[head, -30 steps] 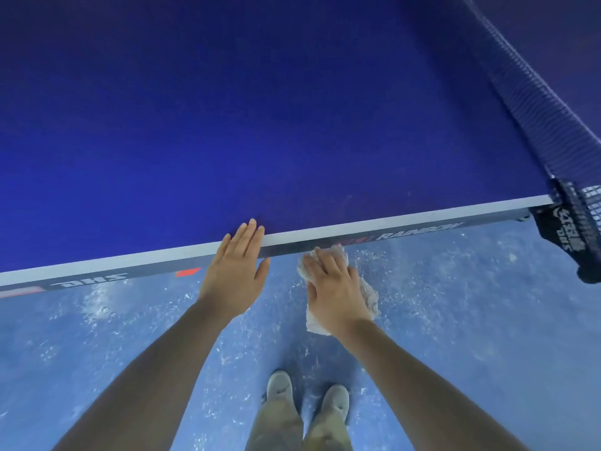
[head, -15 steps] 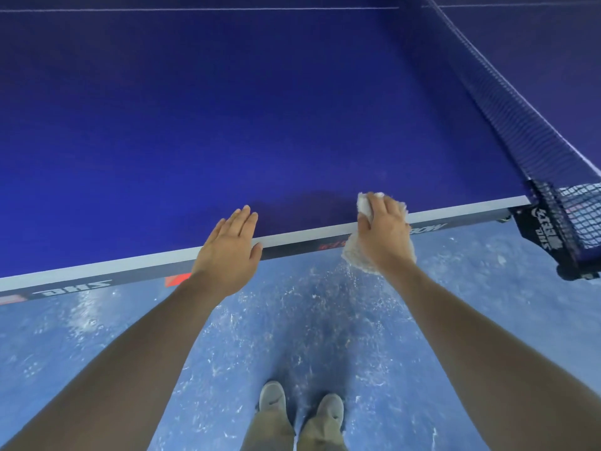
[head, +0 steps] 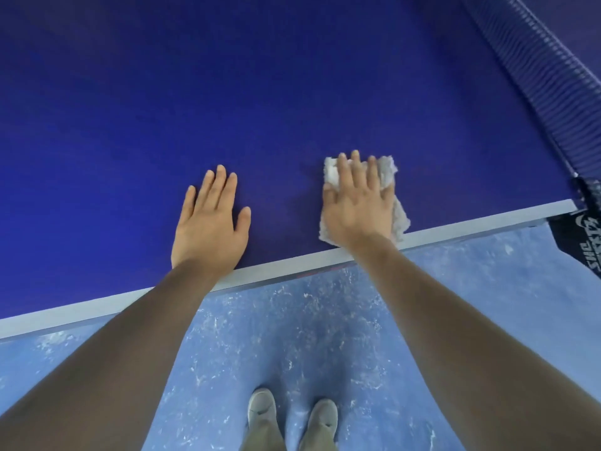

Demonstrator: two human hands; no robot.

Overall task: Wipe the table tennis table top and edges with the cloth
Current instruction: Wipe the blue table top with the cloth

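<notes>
Fluffy white cloth (head: 387,172) on matt blue table top (head: 227,92)

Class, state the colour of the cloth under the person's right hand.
The cloth is white to pale grey, seen in the head view.

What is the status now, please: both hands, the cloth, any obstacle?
Left hand flat on table top, holding nothing. Right hand presses cloth flat on top, just inside white edge line. Net to the right, apart.
</notes>
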